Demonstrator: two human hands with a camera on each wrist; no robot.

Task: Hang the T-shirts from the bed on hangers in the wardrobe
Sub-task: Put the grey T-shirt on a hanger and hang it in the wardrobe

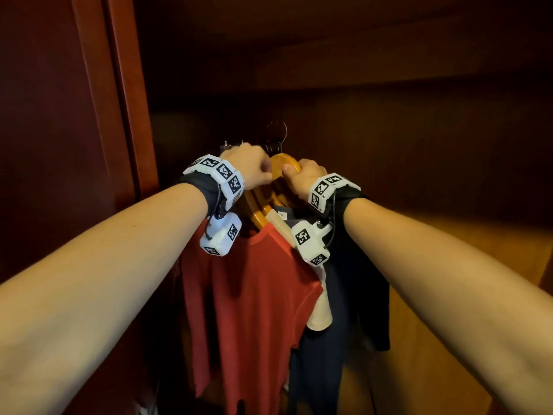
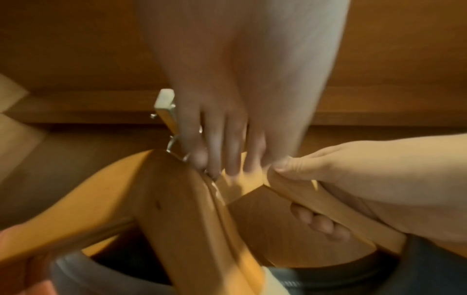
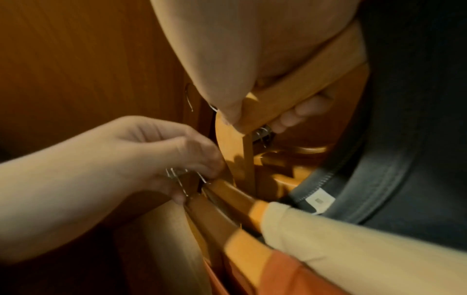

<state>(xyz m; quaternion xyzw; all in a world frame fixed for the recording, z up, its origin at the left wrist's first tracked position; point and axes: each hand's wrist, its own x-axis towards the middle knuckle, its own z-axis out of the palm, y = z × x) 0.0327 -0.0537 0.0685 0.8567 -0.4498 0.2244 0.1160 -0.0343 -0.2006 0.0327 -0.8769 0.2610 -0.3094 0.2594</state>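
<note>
Head view: right hand is clenched round a wooden hanger; left hand is curled on hanger hooks. Red shirt is hung below.

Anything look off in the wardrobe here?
Yes: the red T-shirt has a ragged, notched bottom hem, which looks torn. The wooden hangers are bunched tight together where the left hand and right hand work.
</note>
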